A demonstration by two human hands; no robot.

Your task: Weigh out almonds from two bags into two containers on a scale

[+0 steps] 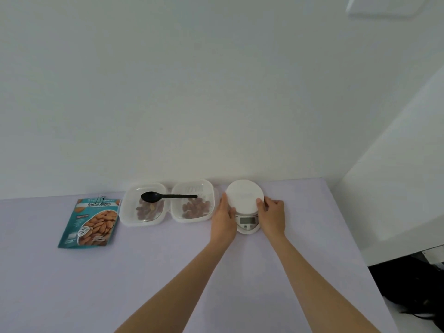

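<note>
A small white scale [245, 200] with a round platform and a grey display stands at the back of the lilac table, near the wall. My left hand [224, 218] grips its left side and my right hand [272, 216] grips its right side. Left of it sit two clear plastic containers, the left container [144, 204] and the right container [193, 200], each holding some almonds. A black spoon [165, 196] lies across both rims. Further left a teal bag of roasted almonds [92, 222] lies flat with a clip on top.
The white wall runs right behind the containers and scale. A white cabinet side [396, 188] rises at the right, with dark items [418, 292] on the floor below. The lilac table [120, 284] stretches toward me.
</note>
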